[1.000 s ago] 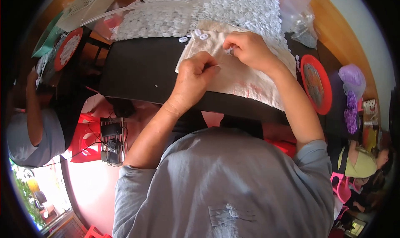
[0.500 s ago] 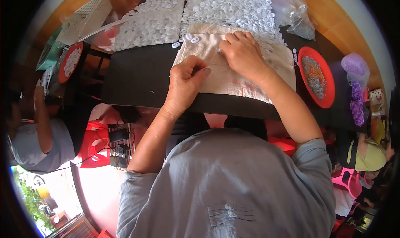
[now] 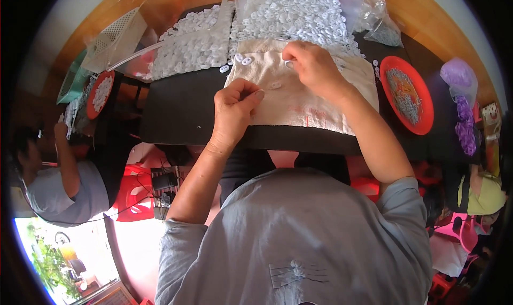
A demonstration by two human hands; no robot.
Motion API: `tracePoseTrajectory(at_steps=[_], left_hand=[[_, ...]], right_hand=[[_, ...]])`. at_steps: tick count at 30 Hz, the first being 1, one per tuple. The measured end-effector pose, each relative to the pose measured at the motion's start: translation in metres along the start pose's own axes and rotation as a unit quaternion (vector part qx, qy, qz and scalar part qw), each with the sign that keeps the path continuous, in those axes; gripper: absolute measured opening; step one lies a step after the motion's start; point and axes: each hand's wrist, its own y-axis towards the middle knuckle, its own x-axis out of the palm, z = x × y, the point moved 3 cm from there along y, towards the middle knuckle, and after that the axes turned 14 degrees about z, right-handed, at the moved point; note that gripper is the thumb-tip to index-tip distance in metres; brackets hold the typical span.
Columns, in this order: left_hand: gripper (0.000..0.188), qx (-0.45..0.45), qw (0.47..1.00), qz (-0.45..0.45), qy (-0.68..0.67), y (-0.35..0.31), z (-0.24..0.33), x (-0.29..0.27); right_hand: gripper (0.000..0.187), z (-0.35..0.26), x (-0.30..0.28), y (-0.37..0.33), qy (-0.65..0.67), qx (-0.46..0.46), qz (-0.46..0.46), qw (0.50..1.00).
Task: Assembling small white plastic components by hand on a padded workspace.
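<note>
A cream cloth (image 3: 320,104) lies on the dark table, with a small whitish oval piece (image 3: 276,85) on it between my hands. Over its left edge my left hand (image 3: 233,110) is closed, thumb and forefinger pressed together; what they hold is too small to make out. My right hand (image 3: 315,70), above the cloth's far part, is closed in a pinch, with a pale spot at the fingertips that I cannot make out. White oval pieces with two holes (image 3: 246,61) rest at the cloth's far left corner. Behind it spreads a large heap of such pieces (image 3: 291,11).
To the right sits a red plate (image 3: 429,115) with many thin metal bits and some orange ones. Clear bags (image 3: 386,33) and a purple bag (image 3: 458,75) lie beyond. A second red plate (image 3: 92,110) and a pale basket (image 3: 115,35) are left, near another person (image 3: 75,190).
My right hand has shifted slightly and its fingers have drawn together. The oval piece on the cloth now shows between my hands. My left hand has dropped a little toward me.
</note>
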Motion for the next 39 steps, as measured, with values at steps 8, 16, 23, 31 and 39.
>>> tracePoseTrajectory(at_steps=[8,16,23,31,39], left_hand=[[0.007,-0.063,0.979,-0.016,-0.195,0.026,0.029,0.035],[0.010,-0.094,0.968,-0.024,-0.232,0.039,0.033,0.065],[0.011,-0.113,0.954,-0.035,-0.277,0.042,0.022,0.067],[0.009,-0.111,0.955,-0.025,-0.275,0.043,0.016,0.065],[0.008,-0.041,0.980,-0.007,-0.197,0.042,0.021,0.062]], right_hand=[[0.021,-0.001,-0.034,0.015,0.370,0.293,0.034,0.881],[0.015,0.004,-0.035,0.011,0.353,0.362,0.090,0.858],[0.012,-0.004,-0.017,0.005,0.363,0.378,0.091,0.847],[0.015,-0.002,-0.017,0.005,0.370,0.414,0.074,0.829],[0.014,-0.002,-0.018,0.004,0.342,0.399,0.057,0.849]])
